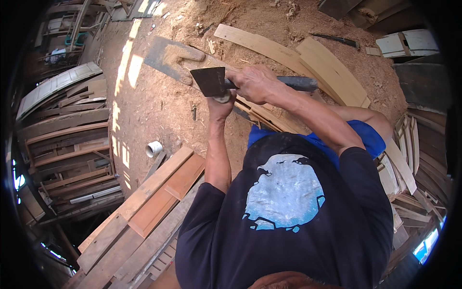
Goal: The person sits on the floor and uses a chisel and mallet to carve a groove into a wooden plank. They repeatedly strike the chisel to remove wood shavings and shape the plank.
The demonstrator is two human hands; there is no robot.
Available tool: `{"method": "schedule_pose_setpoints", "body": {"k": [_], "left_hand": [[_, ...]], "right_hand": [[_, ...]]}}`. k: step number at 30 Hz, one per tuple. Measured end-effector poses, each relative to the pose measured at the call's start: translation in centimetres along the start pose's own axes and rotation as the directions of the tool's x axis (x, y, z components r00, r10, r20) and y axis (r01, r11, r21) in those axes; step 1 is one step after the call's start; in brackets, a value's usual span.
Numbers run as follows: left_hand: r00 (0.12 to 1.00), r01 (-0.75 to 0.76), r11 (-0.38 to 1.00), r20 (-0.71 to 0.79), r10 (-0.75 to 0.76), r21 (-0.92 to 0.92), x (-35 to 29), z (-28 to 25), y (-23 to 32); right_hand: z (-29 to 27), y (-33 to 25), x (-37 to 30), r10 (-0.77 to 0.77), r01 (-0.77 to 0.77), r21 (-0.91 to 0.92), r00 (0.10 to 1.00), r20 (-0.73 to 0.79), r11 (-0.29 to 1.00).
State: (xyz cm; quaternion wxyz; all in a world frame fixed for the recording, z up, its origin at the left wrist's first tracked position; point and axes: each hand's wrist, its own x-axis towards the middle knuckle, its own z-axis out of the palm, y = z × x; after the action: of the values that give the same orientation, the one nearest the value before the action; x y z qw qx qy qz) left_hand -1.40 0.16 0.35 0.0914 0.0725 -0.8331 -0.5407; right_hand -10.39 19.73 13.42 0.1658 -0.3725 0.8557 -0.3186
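My right hand (pixel 255 83) is wrapped round the dark handle of a hatchet (pixel 210 81). Its broad, blackened blade points left, and the thick handle sticks out to the right past my wrist. Just below the blade, my left hand (pixel 221 107) is closed near the hatchet head, its fingers partly hidden. A small, pale rounded thing (pixel 223 98) shows at the top of that hand; I cannot make out what it is. Beyond the blade lies a wide board with a notched end (pixel 161 57), sprinkled with sawdust.
Curved pale planks (pixel 332 70) lie on the shaving-covered ground (pixel 159 106) ahead to the right. A white cup-like container (pixel 154 149) sits left of my left arm. Stacked boards (pixel 144 207) lie at lower left, timber piles (pixel 72 159) farther left, and more wood (pixel 409 159) at right.
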Motion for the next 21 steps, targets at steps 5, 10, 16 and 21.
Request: {"method": "schedule_pose_setpoints", "body": {"k": [5, 10, 16, 21], "left_hand": [[0.987, -0.136, 0.983, -0.063, 0.145, 0.122, -1.0, 0.8, -1.6], [0.985, 0.022, 0.975, -0.164, -0.060, -0.222, 0.8, -0.4, 1.5], [0.999, -0.042, 0.990, -0.001, 0.042, -0.137, 0.9, 0.4, 2.5], [0.990, -0.109, 0.994, -0.094, 0.109, 0.011, -0.7, 2.0, 0.5]], "right_hand": [[-1.9, -0.8, -0.8, 0.052, -0.049, 0.085, 0.998, -0.027, 0.995], [-5.2, -2.1, -0.8, -0.116, 0.200, 0.180, 0.912, -0.395, 0.963], [-3.8, -2.2, -0.5, -0.047, 0.068, 0.077, 0.970, -0.240, 0.995], [-0.8, 0.4, -0.4, 0.046, -0.038, -0.095, 0.995, 0.087, 0.995]]}}
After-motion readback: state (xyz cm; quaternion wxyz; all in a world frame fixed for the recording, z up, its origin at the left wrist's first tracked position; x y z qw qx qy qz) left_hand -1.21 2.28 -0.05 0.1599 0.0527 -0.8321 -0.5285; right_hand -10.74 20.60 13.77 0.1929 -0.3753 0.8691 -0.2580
